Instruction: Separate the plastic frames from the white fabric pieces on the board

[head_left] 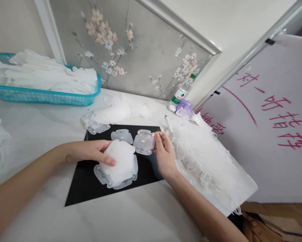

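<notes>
My left hand [97, 153] is closed on a stack of soft white pads [122, 159], thumb on top and fingers mostly hidden underneath. Translucent plastic pieces with rounded lobes [103, 174] stick out below this stack, over a black mat [84, 185]. Between thumb and fingers, my right hand [164, 156] pinches the right edge of a similar translucent piece [144, 143]. Just left of that one, another clear piece [122, 136] lies on the mat. One more translucent piece [97, 128] rests at the mat's back left corner, partly under white material.
A blue basket [85, 101] full of white pieces stands back left. White fluffy material [118, 112] lies behind the mat. To the right are a stringy white heap [201, 154], a white pen [169, 123], a water bottle [180, 95] and a purple packet [185, 109]. A whiteboard [241, 161] borders the right.
</notes>
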Motion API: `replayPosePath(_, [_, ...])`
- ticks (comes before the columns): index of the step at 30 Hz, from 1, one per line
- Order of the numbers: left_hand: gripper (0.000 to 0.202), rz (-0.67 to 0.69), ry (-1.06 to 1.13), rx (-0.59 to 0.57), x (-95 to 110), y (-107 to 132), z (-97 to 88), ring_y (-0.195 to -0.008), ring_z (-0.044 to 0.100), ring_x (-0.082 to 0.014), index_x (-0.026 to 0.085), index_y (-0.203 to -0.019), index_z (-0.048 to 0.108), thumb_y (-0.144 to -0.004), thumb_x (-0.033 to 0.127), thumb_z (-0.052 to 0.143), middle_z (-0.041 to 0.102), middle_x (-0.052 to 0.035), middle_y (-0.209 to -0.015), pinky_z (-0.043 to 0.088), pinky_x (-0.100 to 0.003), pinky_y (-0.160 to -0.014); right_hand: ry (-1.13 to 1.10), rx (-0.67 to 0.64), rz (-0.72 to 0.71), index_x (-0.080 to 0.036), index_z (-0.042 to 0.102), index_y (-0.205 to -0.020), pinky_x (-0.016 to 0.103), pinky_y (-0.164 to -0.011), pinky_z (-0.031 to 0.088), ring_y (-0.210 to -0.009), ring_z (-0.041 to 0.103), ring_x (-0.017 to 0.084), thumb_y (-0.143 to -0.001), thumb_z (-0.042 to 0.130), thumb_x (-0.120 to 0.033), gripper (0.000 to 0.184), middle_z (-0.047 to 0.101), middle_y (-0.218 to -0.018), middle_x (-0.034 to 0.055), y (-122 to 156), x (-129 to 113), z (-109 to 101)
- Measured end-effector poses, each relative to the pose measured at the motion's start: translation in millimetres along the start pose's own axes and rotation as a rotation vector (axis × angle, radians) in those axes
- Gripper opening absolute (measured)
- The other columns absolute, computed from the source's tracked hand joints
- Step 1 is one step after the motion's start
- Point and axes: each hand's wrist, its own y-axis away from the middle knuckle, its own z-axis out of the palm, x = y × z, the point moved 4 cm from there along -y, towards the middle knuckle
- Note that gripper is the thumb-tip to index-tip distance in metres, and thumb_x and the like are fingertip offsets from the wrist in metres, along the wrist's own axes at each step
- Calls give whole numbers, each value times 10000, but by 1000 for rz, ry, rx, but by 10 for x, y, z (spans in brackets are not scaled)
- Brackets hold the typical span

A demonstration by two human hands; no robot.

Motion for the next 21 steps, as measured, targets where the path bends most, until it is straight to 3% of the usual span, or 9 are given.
replayPosePath(3, [711, 9, 4, 1, -8, -10, -7, -1081, 602, -230, 286, -1341, 501, -700, 433, 769, 667, -14, -1121, 480, -220, -816, 74, 12, -230, -234, 511, -892, 279, -625, 547, -706, 631, 139, -941, 424, -397, 191, 633, -802, 12, 92, -130, -16])
replayPosePath(6, [697, 20, 30, -10, 1, -17, 6, -1036, 620, -231, 272, -1330, 508, -698, 411, 767, 677, -20, -1084, 495, -235, -792, 326, -329, -628, -250, 575, -896, 342, -866, 543, -990, 670, 174, -933, 463, -259, 118, 719, -1032, 46, 288, -286, 175])
replayPosePath(8, [724, 17, 44, -13, 11, -7, 21, -993, 632, -223, 263, -1322, 510, -663, 357, 793, 689, -6, -1023, 503, -231, -759, 476, -569, -802, -252, 605, -853, 359, -967, 502, -1093, 646, 180, -928, 475, -229, 152, 720, -1112, 39, 427, -308, 322])
replayPosePath(9, [748, 9, 49, -10, 13, 1, 27, -969, 637, -219, 257, -1319, 511, -635, 319, 807, 693, 7, -986, 505, -225, -740, 527, -629, -851, -250, 613, -846, 360, -999, 482, -1113, 638, 175, -933, 467, -226, 172, 716, -1132, 35, 472, -308, 370])
replayPosePath(13, [752, 6, 60, 22, 3, 19, 17, -936, 635, -202, 226, -1285, 534, -591, 293, 815, 694, 34, -945, 498, -203, -721, 544, -664, -912, -224, 614, -946, 348, -1080, 410, -1169, 606, 150, -940, 461, -210, 154, 701, -1170, 50, 517, -313, 412])
replayPosePath(15, [676, 24, 46, 27, -5, 5, 1, -966, 630, -199, 222, -1263, 549, -649, 374, 788, 695, 15, -992, 496, -204, -748, 468, -582, -915, -209, 593, -1009, 342, -1072, 418, -1185, 594, 153, -919, 502, -209, 129, 696, -1175, 74, 473, -318, 348])
replayPosePath(19, [684, 41, 6, -19, -2, -24, -3, -998, 632, -201, 240, -1325, 492, -717, 424, 748, 683, -25, -1080, 501, -232, -787, 456, -276, -816, -217, 557, -1121, 410, -1063, 423, -1285, 505, 190, -916, 455, -155, 237, 650, -1243, 84, 241, -212, 176])
replayPosePath(21, [732, 43, -7, -37, 9, -23, 3, -1009, 631, -200, 249, -1366, 448, -720, 418, 747, 676, -29, -1105, 501, -239, -804, 565, -333, -701, -198, 519, -1227, 444, -1070, 410, -1330, 451, 214, -921, 423, -152, 323, 596, -1319, 102, 113, -82, 186])
